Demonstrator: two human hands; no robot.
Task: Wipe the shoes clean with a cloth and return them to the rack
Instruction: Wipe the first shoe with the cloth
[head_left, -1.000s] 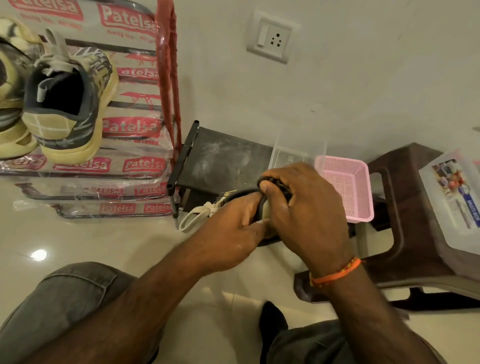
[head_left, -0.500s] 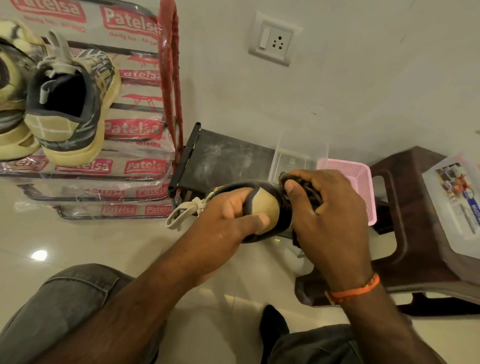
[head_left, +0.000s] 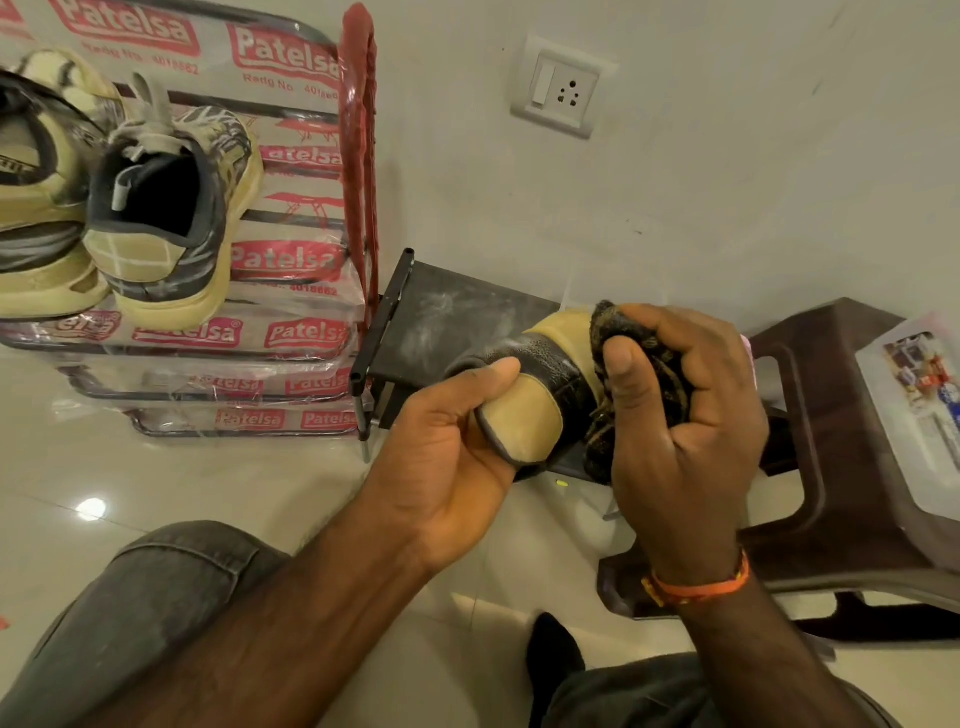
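Observation:
My left hand grips a tan and black shoe by one end, thumb across its top. My right hand holds a bunched dark patterned cloth and presses it against the shoe's other end, which the cloth and hand mostly hide. Two yellow-grey sneakers sit on the red-framed shoe rack at the upper left, heels toward me. The rack's shelves are wrapped in plastic printed "Patelsa".
A black dusty shelf panel leans behind the shoe beside the rack. A dark brown plastic stool lies at the right with a white plastic box on it. A wall socket is above. My knees frame the tiled floor.
Both hands have shifted right and slightly up with the shoe. The shoe has turned so more of its tan end shows; the laces are out of sight. The cloth has moved along the shoe.

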